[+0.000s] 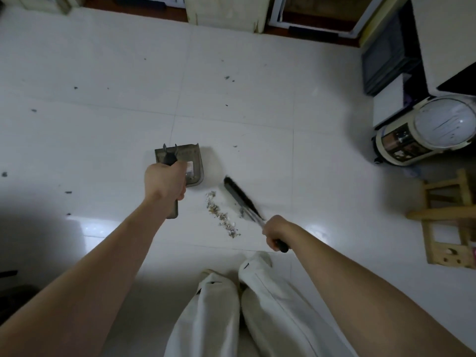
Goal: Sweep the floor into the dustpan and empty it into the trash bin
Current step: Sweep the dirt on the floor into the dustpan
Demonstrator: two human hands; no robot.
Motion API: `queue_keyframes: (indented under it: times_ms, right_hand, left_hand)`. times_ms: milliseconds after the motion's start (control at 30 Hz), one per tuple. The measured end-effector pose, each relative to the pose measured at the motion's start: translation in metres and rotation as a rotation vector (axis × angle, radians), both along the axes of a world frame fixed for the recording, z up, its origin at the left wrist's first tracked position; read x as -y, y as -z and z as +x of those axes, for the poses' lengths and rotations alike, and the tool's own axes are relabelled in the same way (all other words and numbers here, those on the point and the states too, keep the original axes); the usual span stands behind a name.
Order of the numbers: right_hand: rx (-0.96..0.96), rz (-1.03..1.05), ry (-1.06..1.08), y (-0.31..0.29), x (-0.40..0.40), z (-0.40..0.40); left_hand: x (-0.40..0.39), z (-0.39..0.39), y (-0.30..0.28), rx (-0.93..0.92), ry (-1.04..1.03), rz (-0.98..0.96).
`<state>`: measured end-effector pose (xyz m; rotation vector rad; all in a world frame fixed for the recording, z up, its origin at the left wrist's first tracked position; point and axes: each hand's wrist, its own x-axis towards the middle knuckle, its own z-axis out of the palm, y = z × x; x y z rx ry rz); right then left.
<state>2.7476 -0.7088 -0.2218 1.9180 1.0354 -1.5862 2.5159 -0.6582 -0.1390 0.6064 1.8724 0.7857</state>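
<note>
My left hand [165, 182] grips the handle of a grey dustpan [186, 158] that sits low over the white tiled floor [103, 73]. My right hand [275, 231] grips the black handle of a black brush [239, 195], whose bristles touch the floor right of the pan. A line of small crumbs and dirt [222, 215] lies on the tile between pan and brush. A little debris lies inside the pan. No trash bin is clearly in view.
Dark specks [228, 78] are scattered over the far tiles. A round cream appliance with a domed lid [427, 130] stands at right, a wooden stool [448, 222] near it, a black cabinet [386, 55] behind. My legs in white trousers [247, 305] fill the bottom.
</note>
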Motion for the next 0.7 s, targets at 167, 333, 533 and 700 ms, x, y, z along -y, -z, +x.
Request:
queue_keyframes:
  times_ms: [167, 333, 533, 700]
  right_hand:
    - [-0.139, -0.111, 0.569, -0.033, -0.022, 0.043]
    - [-0.165, -0.019, 0.646, -0.039, -0.052, 0.082]
    - [-0.059, 0.131, 0.68, -0.032, -0.117, 0.189]
    - [0.041, 0.24, 0.559, -0.03, -0.176, 0.322]
  left_hand:
    - [-0.014, 0.021, -0.013, 0.024, 0.014, -0.023]
    - [-0.043, 0.07, -0.029, 0.087, -0.028, -0.028]
    - [-0.092, 0.158, -0.031, 0.016, -0.058, -0.015]
    - [-0.155, 0.263, -0.028, 0.004, -0.078, 0.003]
